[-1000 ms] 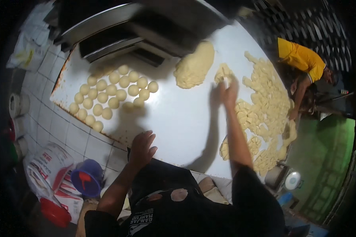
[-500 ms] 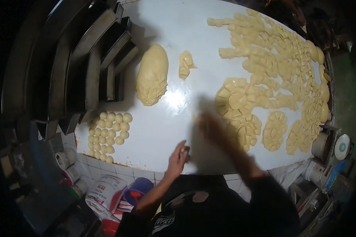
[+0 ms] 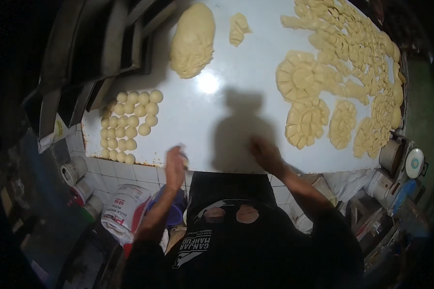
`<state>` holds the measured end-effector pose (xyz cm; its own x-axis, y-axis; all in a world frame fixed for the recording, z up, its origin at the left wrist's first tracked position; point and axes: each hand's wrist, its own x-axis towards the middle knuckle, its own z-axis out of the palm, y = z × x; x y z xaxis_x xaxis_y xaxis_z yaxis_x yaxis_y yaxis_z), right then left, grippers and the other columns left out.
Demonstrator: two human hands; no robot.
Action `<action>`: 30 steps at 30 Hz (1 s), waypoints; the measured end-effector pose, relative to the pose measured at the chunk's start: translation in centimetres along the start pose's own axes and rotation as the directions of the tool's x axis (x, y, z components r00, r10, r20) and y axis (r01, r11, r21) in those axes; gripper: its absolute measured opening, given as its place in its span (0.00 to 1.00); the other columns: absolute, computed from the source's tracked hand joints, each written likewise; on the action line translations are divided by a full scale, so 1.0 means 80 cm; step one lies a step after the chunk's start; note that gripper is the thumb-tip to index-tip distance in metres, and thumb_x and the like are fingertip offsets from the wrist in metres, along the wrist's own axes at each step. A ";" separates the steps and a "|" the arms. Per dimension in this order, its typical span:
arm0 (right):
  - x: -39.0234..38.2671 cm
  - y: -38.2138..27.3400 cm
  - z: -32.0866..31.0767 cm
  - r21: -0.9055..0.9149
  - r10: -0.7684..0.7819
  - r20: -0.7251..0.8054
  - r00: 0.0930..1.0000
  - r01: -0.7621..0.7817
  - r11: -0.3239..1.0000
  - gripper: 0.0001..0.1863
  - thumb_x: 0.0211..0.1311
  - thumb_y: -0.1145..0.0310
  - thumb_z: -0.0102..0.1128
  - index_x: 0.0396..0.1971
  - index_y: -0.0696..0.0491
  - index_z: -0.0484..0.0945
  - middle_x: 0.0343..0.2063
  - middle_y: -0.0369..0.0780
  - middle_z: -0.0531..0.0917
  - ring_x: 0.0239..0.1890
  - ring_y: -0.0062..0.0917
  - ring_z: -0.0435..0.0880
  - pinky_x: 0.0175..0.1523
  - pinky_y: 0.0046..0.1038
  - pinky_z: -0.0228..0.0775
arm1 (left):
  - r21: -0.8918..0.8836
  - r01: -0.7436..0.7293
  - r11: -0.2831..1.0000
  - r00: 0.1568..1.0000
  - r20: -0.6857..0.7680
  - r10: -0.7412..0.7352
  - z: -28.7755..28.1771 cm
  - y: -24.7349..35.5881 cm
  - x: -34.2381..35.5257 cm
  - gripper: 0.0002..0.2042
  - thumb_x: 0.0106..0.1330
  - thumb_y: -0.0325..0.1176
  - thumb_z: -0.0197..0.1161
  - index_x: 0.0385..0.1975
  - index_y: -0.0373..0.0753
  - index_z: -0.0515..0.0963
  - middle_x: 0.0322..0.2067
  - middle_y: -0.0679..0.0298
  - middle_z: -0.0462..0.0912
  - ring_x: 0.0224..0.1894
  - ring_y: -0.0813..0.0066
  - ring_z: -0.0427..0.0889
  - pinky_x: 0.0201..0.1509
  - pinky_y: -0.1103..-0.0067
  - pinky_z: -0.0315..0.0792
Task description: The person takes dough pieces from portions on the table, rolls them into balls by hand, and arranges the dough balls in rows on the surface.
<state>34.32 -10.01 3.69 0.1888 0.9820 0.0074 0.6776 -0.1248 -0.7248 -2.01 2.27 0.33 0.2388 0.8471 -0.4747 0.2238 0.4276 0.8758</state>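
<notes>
Now, in the head view, holds the left hand [image 3: 174,164] well below and slightly left of the large dough mound [image 3: 193,41], by the near edge of the white table [image 3: 193,120], with fingers loosely bent, too blurred to tell whether gripping anything. Keeps the right hand [image 3: 265,153] below and to the right of the mound, likewise near that edge, curled fairly narrow and in shadow; cannot tell if holding anything. Has drawn that hand back from the small dough piece [image 3: 237,31], leaving it just right of the mound, well apart from both hands. Suggests, as a judgement, a break in handling that piece. Also shows dough balls [image 3: 131,120] grouped below and left of the mound, scored dough rounds [image 3: 301,77] to its lower right, and metal trays [image 3: 94,58] to its left.
</notes>
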 end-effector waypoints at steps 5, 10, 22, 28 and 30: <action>0.091 -0.026 0.038 -0.461 0.183 0.249 0.951 -0.050 0.886 0.08 0.64 0.65 0.65 0.35 0.54 0.80 0.36 0.50 0.81 0.42 0.45 0.82 0.44 0.49 0.70 | 0.730 -0.662 0.168 0.702 0.526 0.480 0.081 0.108 0.099 0.23 0.65 0.46 0.72 0.58 0.46 0.82 0.65 0.59 0.77 0.60 0.54 0.77 0.66 0.54 0.69; -0.011 -0.076 0.137 -0.322 -0.169 -0.113 0.979 0.125 0.939 0.15 0.63 0.58 0.71 0.37 0.54 0.81 0.36 0.49 0.82 0.41 0.48 0.80 0.56 0.50 0.73 | 0.573 -0.782 0.246 0.614 0.639 0.463 0.072 -0.018 0.010 0.15 0.63 0.39 0.72 0.45 0.41 0.82 0.42 0.57 0.84 0.51 0.55 0.82 0.56 0.60 0.73; 0.001 -0.005 0.065 -0.308 -0.137 0.061 0.989 0.149 0.939 0.18 0.53 0.55 0.80 0.28 0.50 0.80 0.33 0.42 0.81 0.42 0.41 0.81 0.46 0.46 0.70 | 0.491 -0.752 0.441 0.659 0.591 0.466 0.045 0.008 0.021 0.09 0.62 0.32 0.73 0.35 0.40 0.78 0.42 0.54 0.80 0.50 0.48 0.78 0.57 0.58 0.71; 0.075 -0.003 0.085 -0.409 0.019 -0.182 0.983 -0.093 0.908 0.11 0.61 0.58 0.72 0.35 0.49 0.84 0.39 0.41 0.82 0.48 0.41 0.79 0.54 0.47 0.69 | 0.770 -0.477 0.424 0.780 0.149 0.608 0.141 0.066 0.081 0.12 0.65 0.37 0.74 0.40 0.40 0.79 0.43 0.56 0.81 0.49 0.52 0.78 0.52 0.59 0.69; 0.035 -0.048 0.093 -0.270 -0.220 -0.131 0.967 0.179 0.946 0.09 0.61 0.64 0.72 0.35 0.52 0.83 0.39 0.44 0.82 0.47 0.45 0.78 0.57 0.45 0.70 | 0.661 -0.607 0.441 0.748 0.288 0.598 0.107 -0.016 0.032 0.14 0.65 0.35 0.74 0.47 0.40 0.81 0.46 0.56 0.82 0.52 0.48 0.78 0.61 0.57 0.69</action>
<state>26.95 -5.72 1.40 0.1261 0.9582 0.2567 0.8668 0.0194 -0.4983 6.38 1.23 -2.77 0.5843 0.7987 0.1440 0.5785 -0.5343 0.6163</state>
